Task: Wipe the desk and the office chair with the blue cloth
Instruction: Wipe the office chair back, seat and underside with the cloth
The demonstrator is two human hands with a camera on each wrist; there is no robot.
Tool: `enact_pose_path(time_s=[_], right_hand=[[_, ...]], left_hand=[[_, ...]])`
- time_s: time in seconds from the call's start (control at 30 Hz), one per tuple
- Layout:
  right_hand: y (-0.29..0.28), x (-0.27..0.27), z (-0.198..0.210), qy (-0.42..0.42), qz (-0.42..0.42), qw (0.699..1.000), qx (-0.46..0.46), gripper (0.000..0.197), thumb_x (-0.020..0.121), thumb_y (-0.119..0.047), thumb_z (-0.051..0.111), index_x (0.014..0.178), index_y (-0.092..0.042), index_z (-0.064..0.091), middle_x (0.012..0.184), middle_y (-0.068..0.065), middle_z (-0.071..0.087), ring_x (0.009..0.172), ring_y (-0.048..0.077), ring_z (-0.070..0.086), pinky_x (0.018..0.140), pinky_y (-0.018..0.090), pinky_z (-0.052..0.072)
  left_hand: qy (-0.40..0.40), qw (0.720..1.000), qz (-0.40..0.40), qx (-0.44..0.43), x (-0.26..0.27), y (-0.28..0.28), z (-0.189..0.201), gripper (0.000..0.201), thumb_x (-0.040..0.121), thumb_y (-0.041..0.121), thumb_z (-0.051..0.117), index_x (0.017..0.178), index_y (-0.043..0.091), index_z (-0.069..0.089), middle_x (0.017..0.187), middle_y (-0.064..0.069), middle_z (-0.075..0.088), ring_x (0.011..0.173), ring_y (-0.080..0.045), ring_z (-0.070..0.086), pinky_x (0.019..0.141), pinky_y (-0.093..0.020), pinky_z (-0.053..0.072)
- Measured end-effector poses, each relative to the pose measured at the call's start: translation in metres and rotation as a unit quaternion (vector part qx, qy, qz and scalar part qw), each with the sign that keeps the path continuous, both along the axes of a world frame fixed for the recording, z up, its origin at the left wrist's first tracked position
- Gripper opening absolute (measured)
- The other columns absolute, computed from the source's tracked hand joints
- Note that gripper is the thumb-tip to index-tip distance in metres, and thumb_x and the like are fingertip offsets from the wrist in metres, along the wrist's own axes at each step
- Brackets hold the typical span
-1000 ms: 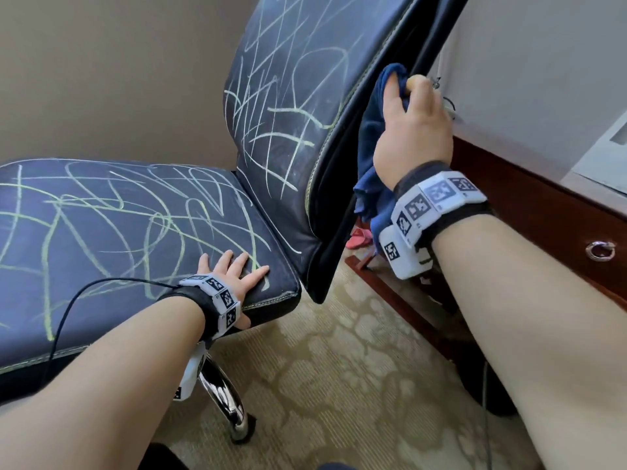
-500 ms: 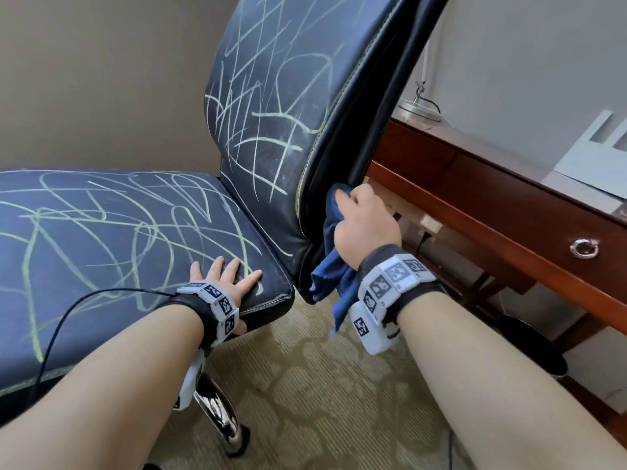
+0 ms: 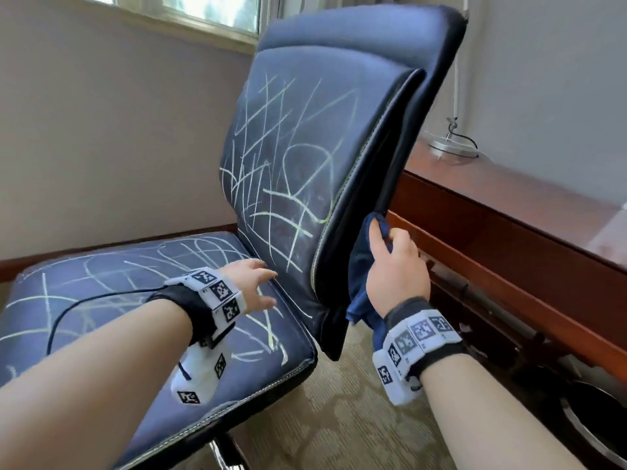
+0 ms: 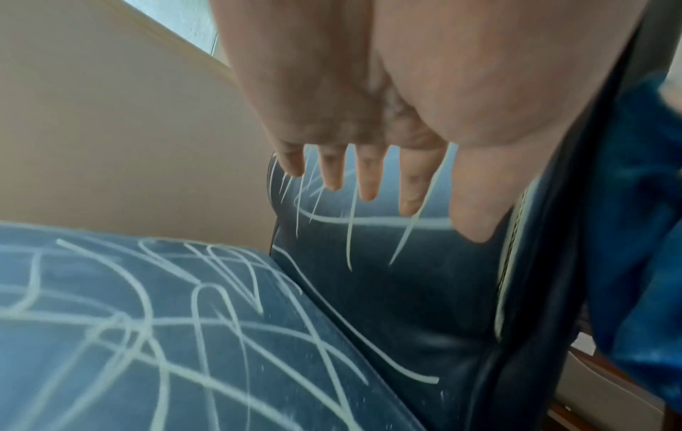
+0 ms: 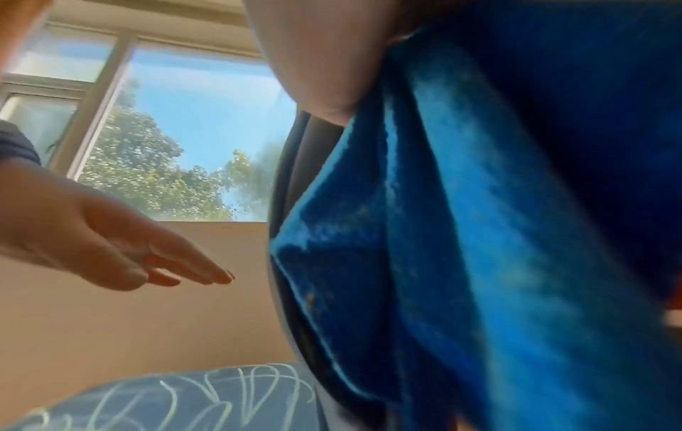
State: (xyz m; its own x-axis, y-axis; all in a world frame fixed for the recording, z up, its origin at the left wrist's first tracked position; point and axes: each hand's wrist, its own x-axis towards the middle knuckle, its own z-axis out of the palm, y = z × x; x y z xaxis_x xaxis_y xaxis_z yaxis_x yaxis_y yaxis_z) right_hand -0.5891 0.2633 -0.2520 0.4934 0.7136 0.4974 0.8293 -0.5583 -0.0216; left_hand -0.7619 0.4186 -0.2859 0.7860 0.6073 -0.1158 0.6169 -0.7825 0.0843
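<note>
No legible text, brand, number or sign appears in any of the three views. The only printed marks are the black-and-white square code patterns on the white wristbands (image 3: 217, 296) worn on both forearms, and these carry no readable letters or digits. The pale scribbled lines across the office chair (image 3: 298, 184), seat and backrest alike, are loose strokes and loops that form no word or figure. The wrist views are blurred and show nothing written on the blue cloth (image 5: 498, 233)
</note>
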Motion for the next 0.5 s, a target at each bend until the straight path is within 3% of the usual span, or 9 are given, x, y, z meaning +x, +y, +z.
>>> enact_pose_path(time_s=[0.1,0.23,0.5], right_hand=[[0.006,0.001,0.038,0.118,-0.008,0.991,-0.070,0.066,0.086,-0.007,0.039,0.146,-0.031,0.023,0.126,0.005,0.033,0.112,0.026,0.040,0.090,0.039,0.041],[0.019,-0.001,0.105,0.230,0.006,0.971,-0.059,0.059,0.089,-0.006,0.040,0.144,-0.026,0.028,0.130,0.005,0.032,0.111,0.025,0.043,0.090,0.029,0.037],[0.046,-0.006,0.274,0.231,0.073,0.970,-0.035,0.060,0.092,-0.009,0.042,0.146,-0.024,0.022,0.135,0.007,0.027,0.114,0.026,0.043,0.096,0.029,0.035]], left_hand=[[0.013,1.000,0.008,0.002,-0.007,0.005,0.059,0.064,0.089,0.051,0.052,0.145,0.032,0.028,0.154,0.000,0.020,0.141,-0.019,0.020,0.113,-0.032,0.022],[0.022,0.999,0.020,0.018,-0.015,0.011,0.148,0.064,0.087,0.054,0.052,0.144,0.035,0.029,0.154,-0.001,0.018,0.141,-0.020,0.016,0.114,-0.035,0.022],[0.047,0.994,0.094,-0.011,-0.042,0.014,0.321,0.064,0.089,0.051,0.051,0.145,0.037,0.025,0.155,0.002,0.014,0.143,-0.021,0.010,0.115,-0.039,0.016]])
